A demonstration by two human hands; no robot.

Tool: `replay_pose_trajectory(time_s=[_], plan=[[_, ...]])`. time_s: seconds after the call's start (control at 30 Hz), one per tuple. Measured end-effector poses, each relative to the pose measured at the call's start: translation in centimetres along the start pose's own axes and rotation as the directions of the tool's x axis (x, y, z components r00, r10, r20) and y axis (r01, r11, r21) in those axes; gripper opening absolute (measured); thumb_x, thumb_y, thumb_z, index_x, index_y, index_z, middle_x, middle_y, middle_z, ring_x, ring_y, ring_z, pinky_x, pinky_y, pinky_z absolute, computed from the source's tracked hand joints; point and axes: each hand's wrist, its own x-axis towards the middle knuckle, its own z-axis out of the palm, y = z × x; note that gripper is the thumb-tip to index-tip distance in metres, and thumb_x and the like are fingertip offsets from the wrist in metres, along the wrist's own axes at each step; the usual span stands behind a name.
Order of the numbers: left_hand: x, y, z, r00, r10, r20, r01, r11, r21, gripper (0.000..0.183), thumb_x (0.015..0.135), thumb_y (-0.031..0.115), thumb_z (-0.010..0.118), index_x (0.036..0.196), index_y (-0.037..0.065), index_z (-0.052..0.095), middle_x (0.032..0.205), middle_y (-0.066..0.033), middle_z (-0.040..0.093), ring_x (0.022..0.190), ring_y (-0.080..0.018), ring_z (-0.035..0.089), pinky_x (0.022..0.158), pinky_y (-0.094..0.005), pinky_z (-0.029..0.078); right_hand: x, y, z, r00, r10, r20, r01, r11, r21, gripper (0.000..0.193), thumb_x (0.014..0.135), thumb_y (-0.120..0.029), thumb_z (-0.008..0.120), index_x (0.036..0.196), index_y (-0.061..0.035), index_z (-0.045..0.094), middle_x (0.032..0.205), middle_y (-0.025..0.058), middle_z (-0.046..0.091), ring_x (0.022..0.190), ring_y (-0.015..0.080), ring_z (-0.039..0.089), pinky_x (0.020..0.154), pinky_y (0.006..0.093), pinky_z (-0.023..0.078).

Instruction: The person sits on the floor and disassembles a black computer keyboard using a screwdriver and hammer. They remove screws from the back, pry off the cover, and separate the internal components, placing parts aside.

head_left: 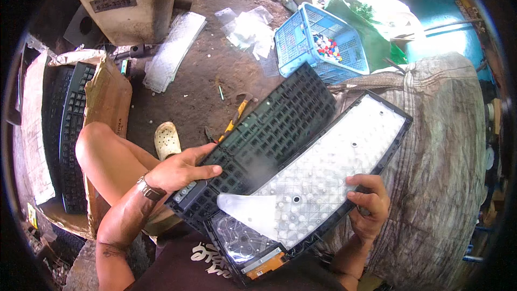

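Note:
My left hand grips the near left end of a black keyboard top shell, which has rows of square openings and no keycaps. The thumb lies on its upper face, and the other fingers are mostly hidden. Beside the shell, partly over its edge, lies the keyboard's black bottom case. My right hand holds that case by its right side, fingers curled over the rim. A white rubber membrane sheet fills most of the case, its near left end folded back. Below show a clear circuit sheet and an orange circuit board.
A cardboard box at left holds keyboards. Ahead stands a blue plastic basket with colourful small pieces. A big woven sack bulges at right. On the floor lie pale sheets and a yellow-handled tool, beyond them a bin.

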Motion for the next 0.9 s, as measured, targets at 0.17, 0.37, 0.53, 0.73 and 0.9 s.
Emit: replay_pose_trajectory(time_s=[0.17, 0.37, 0.53, 0.73, 0.9], plan=[[-1.0, 2.9, 0.0, 0.957, 0.206, -0.205, -0.175, 0.972, 0.158, 0.054, 0.099, 0.017, 0.064, 0.144, -0.003, 0.043, 0.129, -0.0083, 0.062, 0.116, -0.0132, 0.056, 0.103, -0.0305, 0.044, 0.0, 0.7, 1.0, 0.986, -0.065, -0.153, 0.066, 0.998, 0.001, 0.035, 0.058, 0.005, 0.062, 0.091, -0.0055, 0.068, 0.108, 0.0191, 0.068, 0.096, 0.0313, 0.065, 0.082, 0.0375, 0.051], [-2.0, 3.7, -3.0, 0.801, 0.410, -0.437, -0.326, 0.910, 0.257, 0.064, 0.098, 0.014, 0.065, 0.147, -0.011, 0.033, 0.132, -0.0110, 0.059, 0.117, -0.0128, 0.054, 0.101, -0.0282, 0.044, 2.7, 2.0, 1.9, 0.963, -0.107, -0.248, 0.102, 0.994, -0.035, 0.031, 0.058, 0.004, 0.059, 0.088, -0.0029, 0.064, 0.106, 0.0192, 0.066, 0.096, 0.0327, 0.064, 0.085, 0.0399, 0.049], [-3.5, 4.3, -4.1, 0.630, 0.443, -0.638, -0.060, 0.847, 0.528, 0.076, 0.095, 0.029, 0.068, 0.149, -0.010, 0.031, 0.138, -0.0220, 0.055, 0.125, -0.0232, 0.054, 0.105, -0.0345, 0.043, 4.5, 4.2, 3.6, 0.957, -0.026, -0.290, 0.012, 0.999, -0.047, 0.028, 0.059, 0.005, 0.054, 0.086, -0.0021, 0.059, 0.103, 0.0191, 0.065, 0.097, 0.0365, 0.062, 0.089, 0.0429, 0.049], [-11.3, 3.9, 1.0, 0.433, 0.599, -0.673, 0.130, 0.698, 0.704, 0.067, 0.095, 0.044, 0.063, 0.139, -0.004, 0.049, 0.121, -0.0250, 0.060, 0.121, -0.0322, 0.054, 0.103, -0.0416, 0.040, 6.9, 7.8, 5.1, 0.908, -0.296, -0.296, 0.288, 0.955, -0.071, 0.033, 0.068, 0.015, 0.052, 0.094, 0.0009, 0.068, 0.110, 0.0198, 0.067, 0.101, 0.0307, 0.065, 0.079, 0.0368, 0.054], [-19.2, 1.4, 5.6, -0.155, 0.670, -0.726, -0.345, 0.652, 0.675, 0.048, 0.097, 0.024, 0.066, 0.133, -0.004, 0.054, 0.122, -0.0128, 0.064, 0.111, -0.0192, 0.058, 0.098, -0.0329, 0.046, 7.9, 8.2, 5.1, 0.937, -0.202, -0.286, 0.248, 0.959, 0.134, 0.033, 0.071, 0.016, 0.052, 0.095, 0.0003, 0.067, 0.105, 0.0182, 0.068, 0.098, 0.0291, 0.064, 0.081, 0.0354, 0.051]])
